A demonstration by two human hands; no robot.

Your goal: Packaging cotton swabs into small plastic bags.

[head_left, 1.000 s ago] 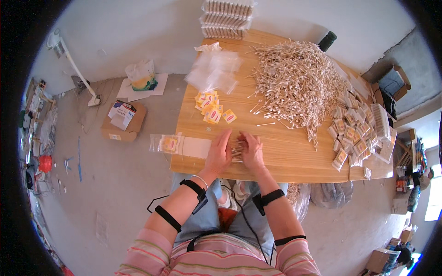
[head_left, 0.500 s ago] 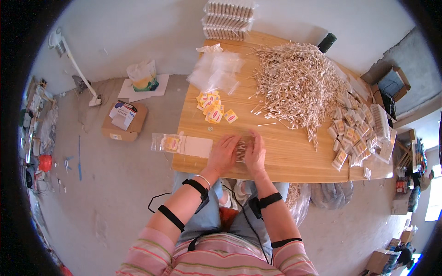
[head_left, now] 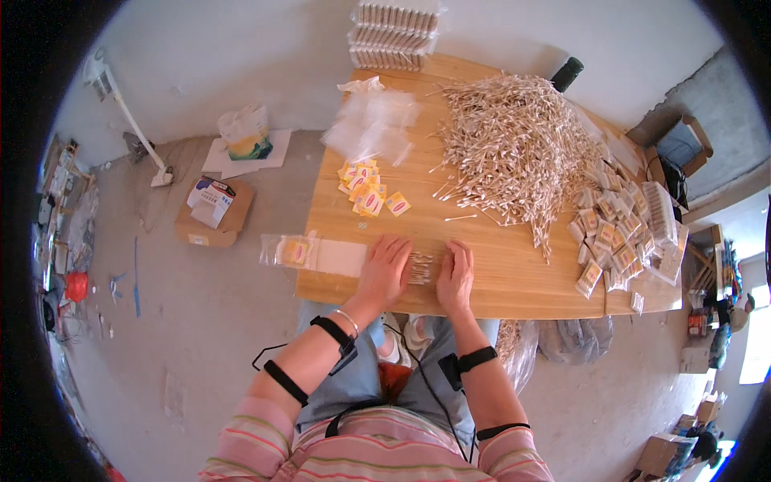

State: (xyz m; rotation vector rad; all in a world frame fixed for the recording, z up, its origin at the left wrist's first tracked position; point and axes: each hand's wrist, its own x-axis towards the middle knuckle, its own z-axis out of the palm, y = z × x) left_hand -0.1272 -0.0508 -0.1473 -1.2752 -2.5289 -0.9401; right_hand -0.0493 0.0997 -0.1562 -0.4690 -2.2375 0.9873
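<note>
Pressing flat now, the left hand (head_left: 385, 269) and right hand (head_left: 455, 275) have drifted nearer the surface (head_left: 498, 265) edge, fingers spread, squaring a small swab bundle (head_left: 419, 267) between them.

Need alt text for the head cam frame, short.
Seen from above, a seated person presses the left hand and right hand flat on a wooden table, bracketing a small bundle of cotton swabs. A large swab heap, yellow labels, clear bags and filled packets lie beyond.
</note>
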